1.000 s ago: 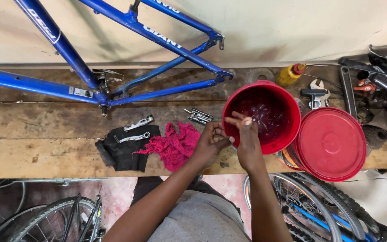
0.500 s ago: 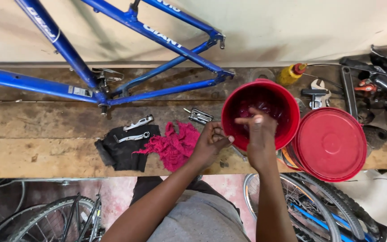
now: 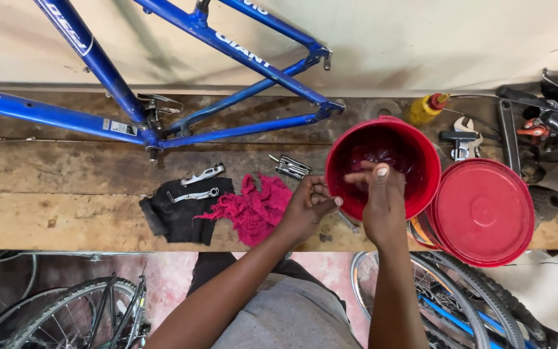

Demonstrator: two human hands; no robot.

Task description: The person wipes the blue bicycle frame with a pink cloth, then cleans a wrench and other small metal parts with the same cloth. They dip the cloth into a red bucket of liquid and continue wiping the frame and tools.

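Note:
My left hand (image 3: 306, 208) is curled at the near left rim of a red bucket (image 3: 421, 194), its fingers closed around something small and dark that I cannot identify. My right hand (image 3: 380, 199) reaches over the bucket's near rim. Its fingers hang loosely apart above the dark liquid inside, and I see nothing in them. A thin metal pin (image 3: 349, 223) lies on the bench just under my left hand. The bucket's red lid (image 3: 482, 212) lies right of it.
A blue bicycle frame (image 3: 247, 58) rests along the back of the wooden bench (image 3: 53, 220). A pink rag (image 3: 253, 208), a black cloth (image 3: 179, 220) with metal brake levers (image 3: 198, 184), and a folding hex-key set (image 3: 290, 167) lie left. A yellow bottle (image 3: 424, 108) and wrench (image 3: 463, 139) sit right. Bicycle wheels (image 3: 447, 310) stand below.
My right hand has left my left hand at the bucket's left rim and moved right, out over the bucket opening. My left hand has stayed almost in place.

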